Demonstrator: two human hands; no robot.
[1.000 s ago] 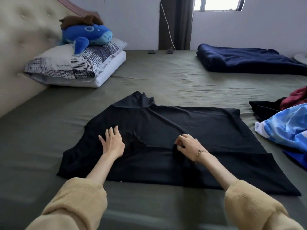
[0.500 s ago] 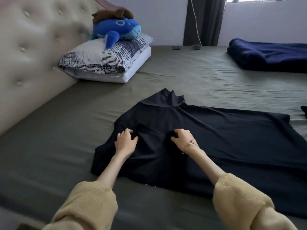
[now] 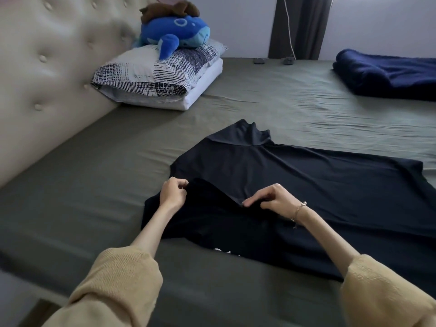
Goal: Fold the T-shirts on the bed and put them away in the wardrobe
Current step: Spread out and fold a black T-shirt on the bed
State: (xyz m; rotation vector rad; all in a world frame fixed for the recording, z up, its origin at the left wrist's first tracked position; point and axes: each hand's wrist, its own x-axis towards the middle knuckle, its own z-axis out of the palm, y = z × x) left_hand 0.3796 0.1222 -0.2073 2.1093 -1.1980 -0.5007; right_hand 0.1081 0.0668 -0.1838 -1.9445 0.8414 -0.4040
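On the bed (image 3: 259,102), a fold of the black T-shirt (image 3: 318,185) is pinched by the curled fingers of the left hand (image 3: 172,194) and right hand (image 3: 276,200).

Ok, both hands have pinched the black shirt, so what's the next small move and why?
Probably lift the pinched edge and carry it across the shirt. The left hand and right hand each pinch a raised fold of the black T-shirt, which otherwise lies spread flat on the bed.
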